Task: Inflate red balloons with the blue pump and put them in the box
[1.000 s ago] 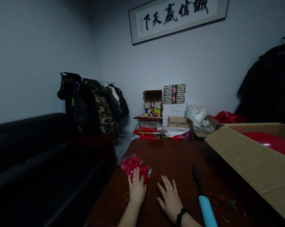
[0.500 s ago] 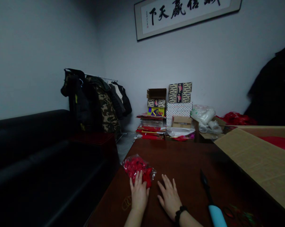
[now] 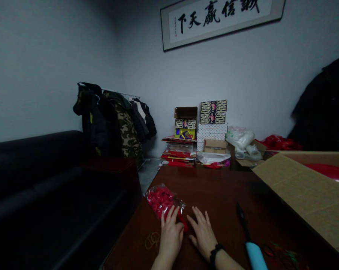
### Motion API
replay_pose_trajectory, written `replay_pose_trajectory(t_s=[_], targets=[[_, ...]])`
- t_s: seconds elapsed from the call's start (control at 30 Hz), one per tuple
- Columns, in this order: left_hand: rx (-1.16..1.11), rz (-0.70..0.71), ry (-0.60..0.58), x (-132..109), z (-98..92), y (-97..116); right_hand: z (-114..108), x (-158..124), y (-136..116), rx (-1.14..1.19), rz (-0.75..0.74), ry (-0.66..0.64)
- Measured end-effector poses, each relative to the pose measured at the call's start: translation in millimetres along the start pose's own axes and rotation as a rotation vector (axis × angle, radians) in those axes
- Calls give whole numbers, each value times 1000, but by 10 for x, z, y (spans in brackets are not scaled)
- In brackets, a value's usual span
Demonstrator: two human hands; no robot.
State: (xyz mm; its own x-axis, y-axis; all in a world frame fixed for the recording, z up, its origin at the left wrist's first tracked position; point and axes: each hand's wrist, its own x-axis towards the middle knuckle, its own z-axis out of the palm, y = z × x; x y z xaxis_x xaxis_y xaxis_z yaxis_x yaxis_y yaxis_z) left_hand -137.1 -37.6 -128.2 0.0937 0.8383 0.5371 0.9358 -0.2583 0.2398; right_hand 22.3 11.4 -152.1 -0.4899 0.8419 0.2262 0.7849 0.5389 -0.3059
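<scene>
My left hand (image 3: 170, 232) is at the near edge of a clear plastic bag (image 3: 161, 200) filled with bright red pieces. A soft-looking red piece (image 3: 184, 222) lies between its thumb and fingers, partly hidden; its exact kind cannot be made out. To the right, my right hand (image 3: 202, 231) is held low over the dark wooden table (image 3: 211, 187), fingers spread and holding nothing, with a black beaded band (image 3: 215, 253) on the wrist. Several thin yellowish loops (image 3: 152, 240) rest left of my left wrist.
A tool with a light-blue handle (image 3: 256, 256) and a black pointed end lies at the right, near small red and green bits (image 3: 290, 255). An open cardboard box (image 3: 301, 187) borders the table's right side. Stacked boxes (image 3: 212, 131) stand behind; a black sofa (image 3: 59, 210) is left.
My left hand has shifted slightly right and towards me, and the red piece has come the same way, out from the bag's edge. My right hand has hardly moved.
</scene>
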Motion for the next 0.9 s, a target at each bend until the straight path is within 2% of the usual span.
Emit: replay_pose_trajectory(t_s=[0.13, 0.23, 0.4, 0.5, 0.67, 0.77, 0.9], targets=[[-80, 35, -28, -8, -224, 222, -227, -99, -53, 28, -71, -5], [-145, 4, -27, -10, -348, 332, -387, -252, -22, 74, -80, 33], [-221, -76, -57, -1, -404, 446, -615, -614, 100, 143, -2, 53], [-201, -109, -91, 14, -318, 549, -646, -780, 196, 112, 27, 30], [-124, -210, -183, -80, -36, 743, -471, -947, 371, 56, 139, -14], [-157, -142, -225, -258, 124, 828, -396, -1049, 416, 45, 175, -18], [-174, -62, -275, -520, 278, 944, -485, -1153, 435, -11, 185, 10]])
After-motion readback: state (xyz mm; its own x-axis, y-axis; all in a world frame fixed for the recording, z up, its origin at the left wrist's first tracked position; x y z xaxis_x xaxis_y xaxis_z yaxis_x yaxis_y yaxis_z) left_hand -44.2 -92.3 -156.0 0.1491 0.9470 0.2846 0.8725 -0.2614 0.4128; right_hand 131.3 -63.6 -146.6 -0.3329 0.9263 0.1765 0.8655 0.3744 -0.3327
